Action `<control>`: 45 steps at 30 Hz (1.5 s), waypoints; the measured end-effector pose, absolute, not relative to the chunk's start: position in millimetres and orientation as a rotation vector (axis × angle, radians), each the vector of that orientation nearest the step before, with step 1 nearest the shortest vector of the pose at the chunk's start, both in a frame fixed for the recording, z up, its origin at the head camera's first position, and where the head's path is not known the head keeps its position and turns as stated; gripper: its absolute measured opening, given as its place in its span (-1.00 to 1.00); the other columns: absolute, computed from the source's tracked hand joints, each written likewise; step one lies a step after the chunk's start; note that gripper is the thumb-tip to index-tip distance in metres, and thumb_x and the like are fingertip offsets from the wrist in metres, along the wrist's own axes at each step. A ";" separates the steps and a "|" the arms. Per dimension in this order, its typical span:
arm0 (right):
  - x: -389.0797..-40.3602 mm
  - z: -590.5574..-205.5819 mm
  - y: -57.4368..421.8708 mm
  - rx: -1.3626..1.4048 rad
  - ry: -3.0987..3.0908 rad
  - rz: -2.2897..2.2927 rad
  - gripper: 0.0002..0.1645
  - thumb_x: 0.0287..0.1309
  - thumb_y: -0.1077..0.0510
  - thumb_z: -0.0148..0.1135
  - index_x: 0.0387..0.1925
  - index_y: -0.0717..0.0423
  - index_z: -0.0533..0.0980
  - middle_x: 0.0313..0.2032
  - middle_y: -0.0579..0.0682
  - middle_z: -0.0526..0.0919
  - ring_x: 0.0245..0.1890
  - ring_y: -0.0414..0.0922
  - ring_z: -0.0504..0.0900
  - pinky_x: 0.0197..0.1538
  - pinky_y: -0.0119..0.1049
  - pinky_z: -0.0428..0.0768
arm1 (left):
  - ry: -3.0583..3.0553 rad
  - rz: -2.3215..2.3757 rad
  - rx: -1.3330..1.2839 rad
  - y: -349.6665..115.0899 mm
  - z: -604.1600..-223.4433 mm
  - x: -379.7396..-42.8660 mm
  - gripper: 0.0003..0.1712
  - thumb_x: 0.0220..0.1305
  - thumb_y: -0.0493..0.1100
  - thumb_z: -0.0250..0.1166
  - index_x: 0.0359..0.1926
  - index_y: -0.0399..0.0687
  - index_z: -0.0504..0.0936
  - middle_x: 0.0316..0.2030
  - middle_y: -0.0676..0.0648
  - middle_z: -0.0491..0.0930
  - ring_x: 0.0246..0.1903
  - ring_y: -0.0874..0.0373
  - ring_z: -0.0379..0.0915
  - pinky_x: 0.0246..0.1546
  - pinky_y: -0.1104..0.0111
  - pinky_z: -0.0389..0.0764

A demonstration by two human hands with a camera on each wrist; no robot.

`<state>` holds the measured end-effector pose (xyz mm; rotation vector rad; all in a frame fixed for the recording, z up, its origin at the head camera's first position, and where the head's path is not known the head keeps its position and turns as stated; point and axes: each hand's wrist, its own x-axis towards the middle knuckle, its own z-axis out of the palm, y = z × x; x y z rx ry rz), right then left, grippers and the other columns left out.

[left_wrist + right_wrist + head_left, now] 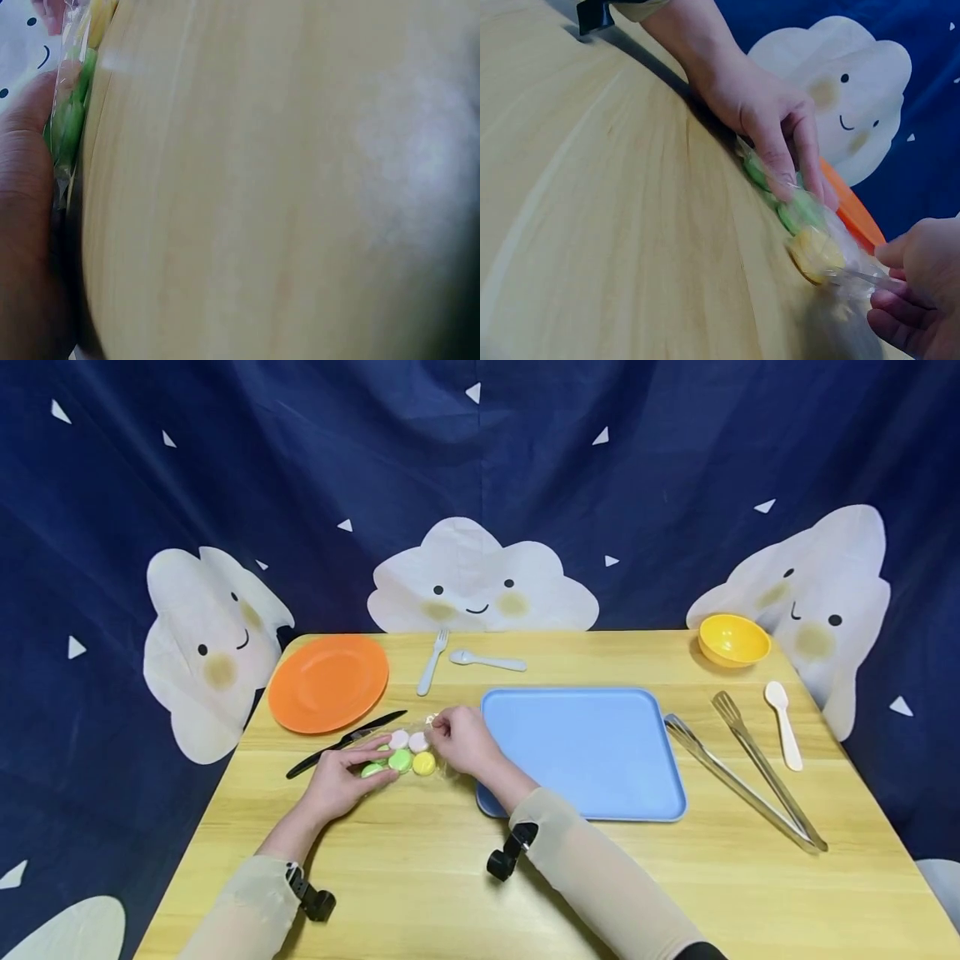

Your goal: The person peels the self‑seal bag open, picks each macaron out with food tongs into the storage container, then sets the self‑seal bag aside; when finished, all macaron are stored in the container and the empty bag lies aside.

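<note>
A clear plastic bag (pixel 855 283) of round pastel macarons lies on the table left of the blue tray. Through the film show green (pixel 401 761), yellow (pixel 424 764) and pale pink (pixel 399 740) ones. My left hand (pixel 339 783) holds the bag's left part, thumb on the near side and fingers on the far side. At the opposite end, my right hand (pixel 467 742) pinches the bag's edge between thumb and fingers. In the left wrist view, the left hand (pixel 26 172) lies along the bag, with green macarons (pixel 71 124) beside its thumb.
A black knife and fork (pixel 330 752) lie just behind the left hand, near an orange plate (pixel 330 683). At the back are a grey fork (pixel 430 670) and spoon (pixel 491 662). The blue tray (pixel 581 752), metal tongs (pixel 765 768), white spoon (pixel 783 727) and yellow bowl (pixel 733 642) occupy the right.
</note>
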<state>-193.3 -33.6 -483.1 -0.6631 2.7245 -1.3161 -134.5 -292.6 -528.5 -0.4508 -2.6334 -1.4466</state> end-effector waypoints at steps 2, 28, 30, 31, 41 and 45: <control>-195.5 -484.8 -35.6 -0.647 2.716 -1.300 -0.88 0.36 0.22 0.40 -0.34 0.15 0.73 -0.51 -0.15 0.64 -0.51 -0.28 0.54 -0.31 -0.40 0.58 | -2.634 -1.442 -0.452 -291.6 -529.9 -133.3 -0.59 0.09 -0.15 0.69 0.01 0.03 0.85 0.19 -0.01 0.69 0.31 -0.04 0.53 0.25 0.61 0.38; -199.1 -483.6 -4.0 -0.794 2.822 -1.106 -0.78 0.27 0.34 0.44 -0.05 0.28 0.71 -0.18 0.07 0.73 -0.20 -0.09 0.69 -0.09 -0.31 0.68 | -2.587 -1.483 -0.455 -292.1 -534.9 -135.7 -0.57 0.04 -0.30 0.70 -0.01 -0.12 0.84 0.18 -0.14 0.69 0.30 -0.18 0.53 0.22 0.61 0.41; -197.6 -482.9 -0.3 -0.871 2.843 -1.032 -0.73 0.27 0.31 0.47 -0.02 0.28 0.70 -0.09 0.08 0.67 -0.13 -0.06 0.66 -0.02 -0.30 0.67 | -2.583 -1.476 -0.456 -292.5 -533.5 -135.9 -0.56 0.03 -0.29 0.70 -0.01 -0.09 0.85 0.18 -0.11 0.69 0.29 -0.16 0.53 0.21 0.62 0.41; -196.2 -482.3 1.4 -0.911 2.856 -0.990 -0.73 0.27 0.30 0.47 -0.01 0.28 0.70 -0.05 0.09 0.64 -0.08 -0.05 0.65 0.02 -0.29 0.66 | -2.585 -1.470 -0.461 -292.8 -532.7 -135.5 -0.56 0.04 -0.28 0.70 -0.01 -0.08 0.85 0.18 -0.11 0.69 0.29 -0.15 0.54 0.21 0.63 0.41; -185.4 -484.1 4.8 -1.268 2.859 -0.512 -0.74 0.36 -0.06 0.47 -0.20 0.05 0.76 -0.03 -0.02 0.68 0.02 -0.03 0.56 0.13 -0.10 0.54 | -2.646 -1.291 -0.570 -294.7 -519.0 -130.6 -0.50 0.15 -0.15 0.66 0.12 -0.12 0.79 0.25 -0.08 0.65 0.31 -0.10 0.53 0.30 0.55 0.37; -182.5 -490.4 3.0 -1.257 2.834 -0.453 -0.60 0.44 -0.17 0.36 -0.07 0.08 0.75 0.06 -0.01 0.66 0.10 -0.03 0.54 0.18 -0.10 0.50 | -2.677 -1.104 -0.617 -296.3 -507.7 -128.7 -0.46 0.21 -0.14 0.63 0.19 -0.15 0.75 0.25 -0.08 0.65 0.27 -0.08 0.56 0.32 0.48 0.38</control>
